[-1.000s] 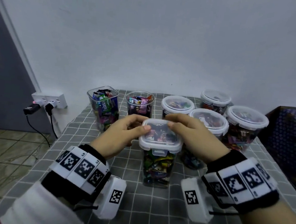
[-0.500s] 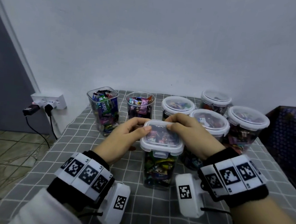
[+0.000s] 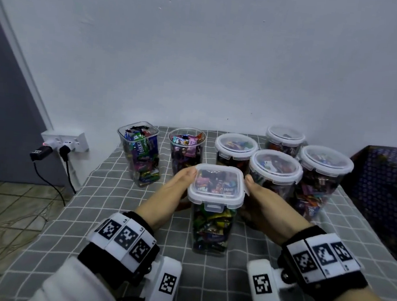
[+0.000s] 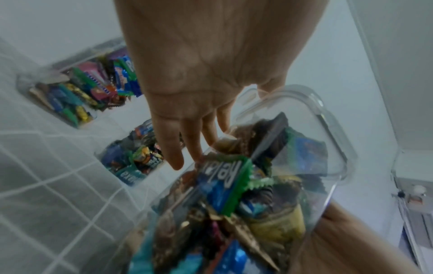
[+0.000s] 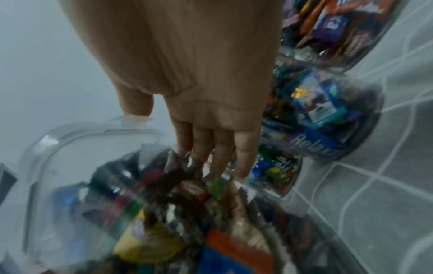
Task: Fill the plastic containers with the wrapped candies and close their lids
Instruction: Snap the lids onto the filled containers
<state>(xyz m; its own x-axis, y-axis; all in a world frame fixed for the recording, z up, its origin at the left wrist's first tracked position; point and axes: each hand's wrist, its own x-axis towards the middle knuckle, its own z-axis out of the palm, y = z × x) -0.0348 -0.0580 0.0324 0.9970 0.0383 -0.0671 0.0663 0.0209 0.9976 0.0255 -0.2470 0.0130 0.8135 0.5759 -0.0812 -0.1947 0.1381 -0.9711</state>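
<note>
On the checked cloth (image 3: 103, 216) of the bench, near the front edge, stands a tall square container (image 3: 212, 227) packed with wrapped candies (image 3: 211, 222); its lid (image 3: 217, 187) sits on top, with the front latch flap (image 3: 214, 207) facing the person. Both hands flank it just under the lid rim. The left hand (image 3: 176, 192) lies against the left wall, thumb tip at the lid's back-left corner; in the left wrist view its fingers (image 4: 173, 148) run nearly straight down along the clear wall. The right hand (image 3: 264, 202) mirrors it on the right wall, thumb near the lid's right edge, and the right wrist view shows its fingers (image 5: 243, 157) also laid almost straight against the plastic. Neither grip is clenched: each hand is flat, pressing the container between the palms.

Behind it, along the wall, stand six more containers. At the back left, an open square one (image 3: 140, 153) and an open round one (image 3: 185, 154) are both heaped with candies and bear no lids. To the right are four round ones with lids on: one (image 3: 236, 149) behind the held container, one (image 3: 275, 170) just beside the right hand, one (image 3: 325, 172) farther right, and a smaller-looking one (image 3: 285, 138) nearest the wall. A wall socket (image 3: 65, 141) with two plugs sits to the left of the bench, cables hanging to the tiled floor (image 3: 4, 216). Each wrist wears a black band with white coded tags.
</note>
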